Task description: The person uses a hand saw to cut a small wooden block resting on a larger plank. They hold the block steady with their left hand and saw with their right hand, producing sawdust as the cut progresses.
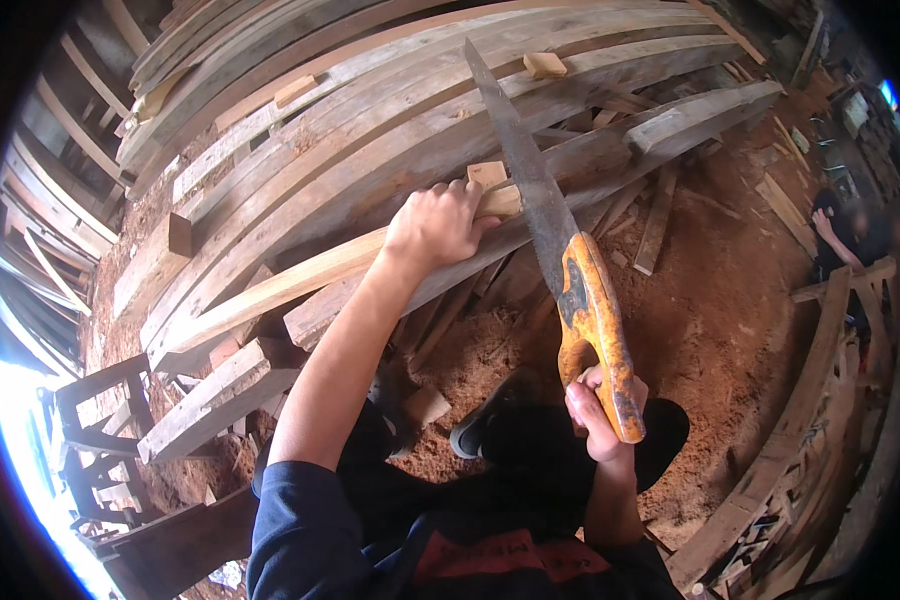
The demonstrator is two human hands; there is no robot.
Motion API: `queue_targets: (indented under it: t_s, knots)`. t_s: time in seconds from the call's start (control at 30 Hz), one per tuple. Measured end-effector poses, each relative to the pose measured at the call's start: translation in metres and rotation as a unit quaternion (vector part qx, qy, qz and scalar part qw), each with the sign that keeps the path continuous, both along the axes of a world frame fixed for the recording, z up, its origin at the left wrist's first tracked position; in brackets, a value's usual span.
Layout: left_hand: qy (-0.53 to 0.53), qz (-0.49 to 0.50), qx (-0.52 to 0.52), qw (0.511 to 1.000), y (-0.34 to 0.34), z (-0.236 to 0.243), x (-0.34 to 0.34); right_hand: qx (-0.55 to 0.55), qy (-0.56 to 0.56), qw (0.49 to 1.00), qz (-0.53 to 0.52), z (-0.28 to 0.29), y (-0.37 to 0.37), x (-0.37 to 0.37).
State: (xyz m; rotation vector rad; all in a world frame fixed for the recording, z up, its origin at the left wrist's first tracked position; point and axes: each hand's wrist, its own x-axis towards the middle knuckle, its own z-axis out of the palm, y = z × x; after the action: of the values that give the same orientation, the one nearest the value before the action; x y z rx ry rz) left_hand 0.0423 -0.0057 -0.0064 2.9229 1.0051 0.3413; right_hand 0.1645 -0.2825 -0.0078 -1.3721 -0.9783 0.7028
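At the far left, a dark wooden frame [100, 420] stands near bright daylight, and beside it a short grey weathered beam [215, 395] lies on the reddish sawdust floor [710, 330]. Above these rises a big stack of long, curved grey planks [370, 110] that sweeps across the upper part of the view, with a small pale wood block [544, 65] resting on top of it. A long pale wooden batten [310, 275] slants up from the lower left across the stack, and the left hand [438, 228] presses down on it near its cut end, fingers curled over the upper edge and clamped on the wood. Just to the right of that hand, the rusty steel blade of a handsaw with a worn orange wooden handle [545, 200] crosses the batten's end, its tip pointing up over the planks. The right hand [598, 410] is closed around the lower part of the handle, well apart from the left hand. Below the hands, a dark shoe [490, 420] rests on the sawdust. At the far right, another person [835, 240] in dark clothing bends among curved timbers [790, 450].
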Motion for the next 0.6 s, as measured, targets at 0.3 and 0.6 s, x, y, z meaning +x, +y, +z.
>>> queue_targets:
  t_s: [0.3,0.6]
  knots:
    - [-0.016,0.006,0.007,1.000,0.000,0.004,0.004,0.041,-0.071,0.996,-0.019,0.011,0.022,-0.020]
    - [-0.002,-0.004,0.012,1.000,-0.004,-0.003,-0.002,0.002,-0.041,0.999,-0.034,0.002,-0.038,-0.021]
